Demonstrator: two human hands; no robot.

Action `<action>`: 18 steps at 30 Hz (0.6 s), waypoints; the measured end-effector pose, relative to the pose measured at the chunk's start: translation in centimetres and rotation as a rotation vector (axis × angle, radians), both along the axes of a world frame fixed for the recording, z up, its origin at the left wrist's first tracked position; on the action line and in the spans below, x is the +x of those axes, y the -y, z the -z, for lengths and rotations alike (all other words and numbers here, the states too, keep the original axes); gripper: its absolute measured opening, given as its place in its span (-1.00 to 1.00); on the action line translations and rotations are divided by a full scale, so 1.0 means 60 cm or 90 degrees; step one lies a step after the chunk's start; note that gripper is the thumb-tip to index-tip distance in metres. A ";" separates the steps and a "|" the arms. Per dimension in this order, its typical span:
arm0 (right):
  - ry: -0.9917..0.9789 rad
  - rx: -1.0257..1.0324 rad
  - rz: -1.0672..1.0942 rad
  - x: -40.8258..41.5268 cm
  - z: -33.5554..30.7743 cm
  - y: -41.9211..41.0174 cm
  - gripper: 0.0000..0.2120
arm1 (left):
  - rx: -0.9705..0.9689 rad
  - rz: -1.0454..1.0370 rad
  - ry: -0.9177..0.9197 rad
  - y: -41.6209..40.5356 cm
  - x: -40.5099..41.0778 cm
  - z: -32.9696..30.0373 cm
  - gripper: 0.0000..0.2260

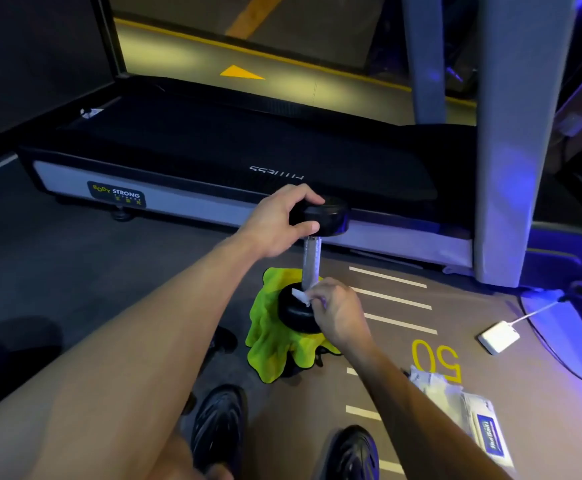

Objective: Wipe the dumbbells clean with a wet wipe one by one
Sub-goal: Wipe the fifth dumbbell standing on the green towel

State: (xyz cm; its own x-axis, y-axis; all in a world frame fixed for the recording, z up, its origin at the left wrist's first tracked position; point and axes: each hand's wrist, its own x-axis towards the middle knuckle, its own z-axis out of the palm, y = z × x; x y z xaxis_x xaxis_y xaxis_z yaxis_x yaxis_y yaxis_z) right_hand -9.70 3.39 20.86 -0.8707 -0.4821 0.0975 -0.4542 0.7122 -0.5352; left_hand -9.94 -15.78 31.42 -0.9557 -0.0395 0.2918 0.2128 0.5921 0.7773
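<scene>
While it stands upright on end at frame center, the dumbbell (312,268) has its lower black head sitting on a bright green cloth (275,341) w/ the silver handle rising straight up to the upper black head. We see the left hand (279,221) gripping that upper head from the left side, fingers over the top & thumb curled under its edge. Just below, the right hand (339,311) pinches a small white wet wipe (301,296) btwn its fingertips, pressed against the top face of the lower head right beside the base of the handle. Both bare forearms reach in from the bottom of the frame.

Under the cloth sits something dark we can't make out. At bottom center, two black shoes (218,427) point fwd on the floor (109,271), which is grey at left & tan at right, w/ white dashes and a yellow "50" at lower right. At bottom right lies a white wipes pack (483,424) w/ a blue label, crumpled white sheets at its upper end. Farther right, a small white box (499,337) w/ a cable rests on the floor. Across the upper half runs a treadmill (213,150), black belt, grey side rail w/ a "BODY STRONG" sticker at left, its grey upright at upper right.
</scene>
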 end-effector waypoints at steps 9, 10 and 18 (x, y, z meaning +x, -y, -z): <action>0.039 0.181 -0.044 0.019 -0.014 -0.025 -0.63 | -0.003 0.009 -0.012 -0.009 -0.008 0.010 -0.67; 0.028 0.191 -0.049 0.012 -0.015 -0.026 -0.68 | -0.005 0.010 -0.012 -0.009 -0.009 0.010 -0.67; 0.006 0.160 -0.148 -0.047 -0.035 -0.021 -0.76 | -0.010 0.015 -0.007 -0.015 -0.015 0.010 -0.68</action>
State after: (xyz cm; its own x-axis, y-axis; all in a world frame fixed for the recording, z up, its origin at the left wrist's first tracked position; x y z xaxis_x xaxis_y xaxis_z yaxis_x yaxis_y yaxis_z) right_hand -12.51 4.64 22.95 -0.7351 -0.6755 -0.0571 -0.6156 0.7005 -0.3610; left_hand -10.83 -14.88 30.82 -0.9532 -0.0130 0.3020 0.2344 0.5989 0.7657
